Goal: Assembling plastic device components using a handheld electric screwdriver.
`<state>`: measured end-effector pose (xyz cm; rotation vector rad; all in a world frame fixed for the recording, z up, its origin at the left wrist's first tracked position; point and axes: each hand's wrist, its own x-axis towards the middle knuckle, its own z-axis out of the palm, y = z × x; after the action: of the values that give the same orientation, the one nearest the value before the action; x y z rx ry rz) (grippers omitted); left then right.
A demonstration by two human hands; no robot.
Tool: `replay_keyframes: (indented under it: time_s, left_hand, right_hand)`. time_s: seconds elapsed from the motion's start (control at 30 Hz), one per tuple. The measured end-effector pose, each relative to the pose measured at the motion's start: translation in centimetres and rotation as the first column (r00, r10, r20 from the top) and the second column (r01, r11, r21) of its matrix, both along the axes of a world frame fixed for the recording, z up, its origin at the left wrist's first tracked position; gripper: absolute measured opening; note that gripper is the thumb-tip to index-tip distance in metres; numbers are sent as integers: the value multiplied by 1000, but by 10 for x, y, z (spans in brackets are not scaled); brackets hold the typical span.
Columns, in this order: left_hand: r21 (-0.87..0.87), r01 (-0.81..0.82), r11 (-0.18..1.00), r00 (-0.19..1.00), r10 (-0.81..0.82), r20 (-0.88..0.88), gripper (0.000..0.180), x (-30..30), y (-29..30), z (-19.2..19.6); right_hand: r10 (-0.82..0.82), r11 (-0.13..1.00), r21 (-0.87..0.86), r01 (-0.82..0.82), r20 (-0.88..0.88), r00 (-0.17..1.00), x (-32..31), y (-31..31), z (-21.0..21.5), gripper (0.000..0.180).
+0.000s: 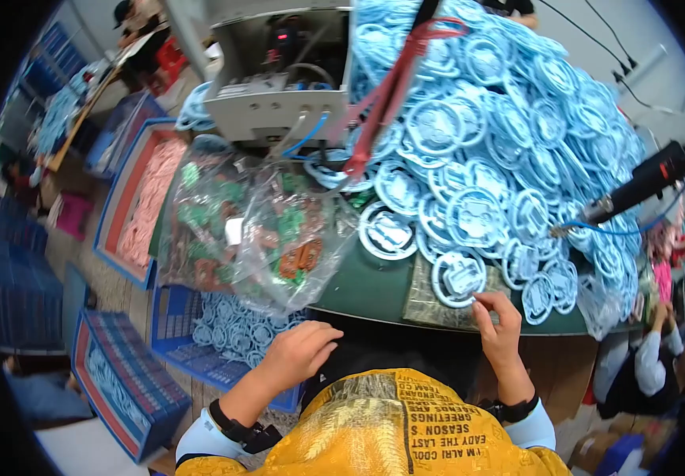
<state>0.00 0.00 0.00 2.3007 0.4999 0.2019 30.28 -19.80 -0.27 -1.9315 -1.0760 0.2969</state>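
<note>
At the table's near edge, my right hand [498, 327] has its thumb and fingertips closed at the lower rim of a light-blue round plastic piece [459, 279]. That piece is an open ring with a shaped plate inside, lying on a worn pad [429, 298]. My left hand [304, 351] hovers before the table edge, above a blue crate; its fingers are loosely bent and a little apart, with nothing visible in them. Close ahead of the right hand rises a big heap of similar light-blue pieces [509, 127].
Clear bags of green and brown parts [295, 230] lie left on the table, before a grey machine box [279, 107]. A blue crate [169, 317] holds blue pieces; another bin [108, 226] holds pink ones. A black electric screwdriver [652, 174] hangs at right. Other people work nearby.
</note>
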Motion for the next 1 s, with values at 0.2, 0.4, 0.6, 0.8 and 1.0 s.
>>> replay_keyframes:
  time_s: [0.2, 0.4, 0.6, 0.8, 1.0]
  left_hand:
    - [326, 55, 944, 915, -178, 362, 33, 109, 17, -2]
    - [333, 312, 890, 889, -397, 228, 51, 154, 1, -11]
    - [417, 317, 852, 903, -405, 141, 52, 131, -12, -27]
    - [416, 285, 863, 921, -367, 129, 49, 110, -17, -29]
    - [375, 188, 908, 942, -274, 191, 35, 107, -3, -13]
  right_hand:
    - [-83, 997, 12, 83, 289, 954, 13, -4, 0, 27]
    - [-59, 986, -120, 114, 393, 918, 20, -35, -3, 41]
    - [101, 967, -255, 2, 390, 915, 11, -46, -17, 60]
    - [188, 964, -246, -98, 378, 906, 8, -44, -20, 62]
    - [216, 976, -137, -172, 458, 863, 22, -32, -10, 65]
